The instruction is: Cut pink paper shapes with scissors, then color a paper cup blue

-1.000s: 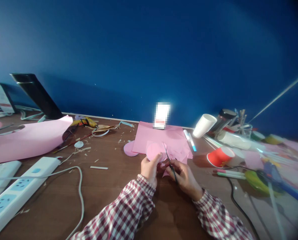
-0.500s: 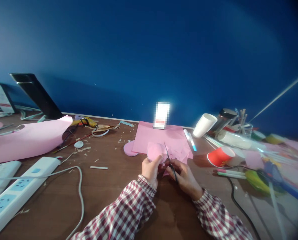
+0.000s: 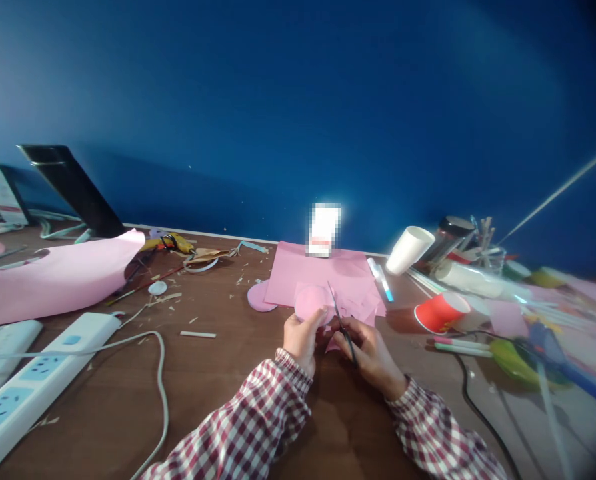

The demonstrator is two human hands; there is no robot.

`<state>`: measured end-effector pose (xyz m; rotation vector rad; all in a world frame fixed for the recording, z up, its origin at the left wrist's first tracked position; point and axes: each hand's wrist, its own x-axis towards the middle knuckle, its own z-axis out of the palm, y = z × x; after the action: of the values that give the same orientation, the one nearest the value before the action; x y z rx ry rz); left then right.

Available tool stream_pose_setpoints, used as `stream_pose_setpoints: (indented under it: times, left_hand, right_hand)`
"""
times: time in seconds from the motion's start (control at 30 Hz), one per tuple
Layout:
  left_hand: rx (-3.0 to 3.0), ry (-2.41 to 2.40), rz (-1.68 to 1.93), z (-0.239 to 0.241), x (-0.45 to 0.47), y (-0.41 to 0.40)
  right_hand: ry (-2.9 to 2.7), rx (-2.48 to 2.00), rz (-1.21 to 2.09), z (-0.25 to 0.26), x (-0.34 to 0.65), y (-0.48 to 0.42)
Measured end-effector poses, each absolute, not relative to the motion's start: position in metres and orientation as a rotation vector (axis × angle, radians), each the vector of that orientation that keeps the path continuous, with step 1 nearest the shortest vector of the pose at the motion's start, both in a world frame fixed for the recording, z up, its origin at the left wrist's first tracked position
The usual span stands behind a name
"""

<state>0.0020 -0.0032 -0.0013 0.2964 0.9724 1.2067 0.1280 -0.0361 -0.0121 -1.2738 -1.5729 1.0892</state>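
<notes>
My left hand (image 3: 302, 339) is closed on a piece of pink paper (image 3: 310, 301) with a rounded edge, thumb on top. In my right hand (image 3: 371, 350) is a pair of dark scissors (image 3: 347, 340), its blade pointing away from me beside the paper's right edge. Whether the blades are apart I cannot make out. Behind the hands lie a pink sheet (image 3: 303, 267) and several pink scraps (image 3: 361, 308). A cut pink round (image 3: 261, 297) rests at the sheet's left edge.
A white power strip (image 3: 53, 363) and its cable lie on the left, near a large pink sheet (image 3: 63, 280). To the right are a white paper cup (image 3: 410, 251), a red cup (image 3: 441, 313), markers (image 3: 381, 280) and jumbled craft supplies. A blurred-out bright upright object (image 3: 325, 230) stands against the blue wall.
</notes>
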Motion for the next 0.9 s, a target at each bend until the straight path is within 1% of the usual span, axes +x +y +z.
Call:
stream_pose_setpoints:
  times: [0.9]
  left_hand:
    - [0.28,1.003,1.213,-0.0004,0.0014,-0.0013]
  right_hand:
    - [-1.589,-1.308,1.062,-0.0151,0.1302,-0.0355]
